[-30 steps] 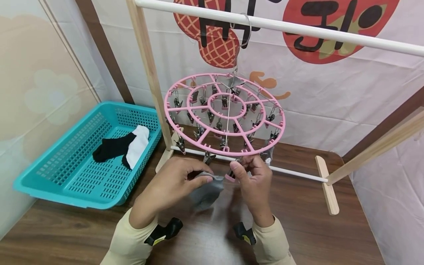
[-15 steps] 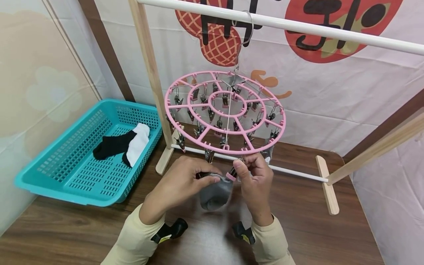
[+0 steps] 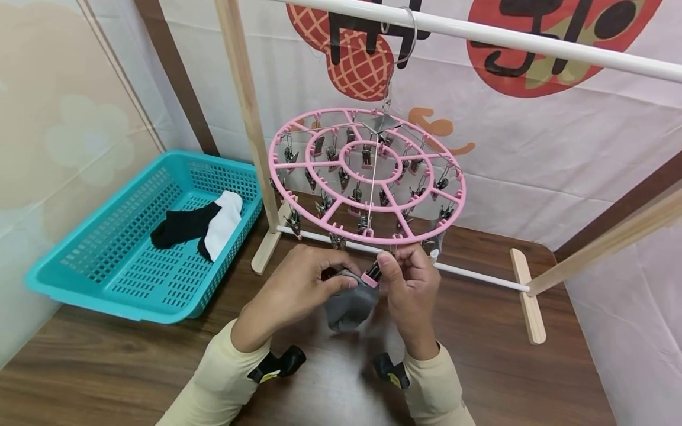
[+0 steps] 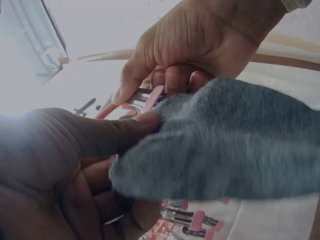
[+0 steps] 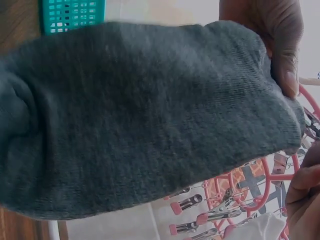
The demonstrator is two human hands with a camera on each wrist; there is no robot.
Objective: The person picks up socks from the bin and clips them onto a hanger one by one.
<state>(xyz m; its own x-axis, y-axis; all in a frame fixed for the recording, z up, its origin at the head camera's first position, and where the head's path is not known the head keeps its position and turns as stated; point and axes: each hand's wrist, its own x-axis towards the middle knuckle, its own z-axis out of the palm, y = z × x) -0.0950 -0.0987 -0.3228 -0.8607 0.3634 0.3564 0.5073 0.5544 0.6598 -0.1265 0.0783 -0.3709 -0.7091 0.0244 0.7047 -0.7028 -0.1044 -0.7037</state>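
My left hand (image 3: pixel 298 290) pinches the cuff of a grey sock (image 3: pixel 348 310) between thumb and fingers. The sock hangs below the front rim of a round pink clip hanger (image 3: pixel 391 241). With its thumb and fingers, my right hand (image 3: pixel 412 290) squeezes a metal clip (image 3: pixel 372 275) with pink tips. In the left wrist view the clip's pink tip (image 4: pixel 154 98) lies at the edge of the sock (image 4: pixel 225 145); whether it has closed on the fabric I cannot tell. Across the right wrist view stretches the sock (image 5: pixel 140 115), hiding part of both hands.
Left of the hands, a teal basket (image 3: pixel 42 278) holds a black sock (image 3: pixel 183 225) and a white one (image 3: pixel 224 222). The hanger hooks over a white rail (image 3: pixel 506 38) between wooden posts (image 3: pixel 242 106). Several other clips dangle, and a grey item (image 3: pixel 438 239) hangs at its right.
My left hand has moved right and slightly up, bringing the sock's cuff against the clip. The right hand keeps its grip on the clip, nearly in place. The view has shifted slightly.
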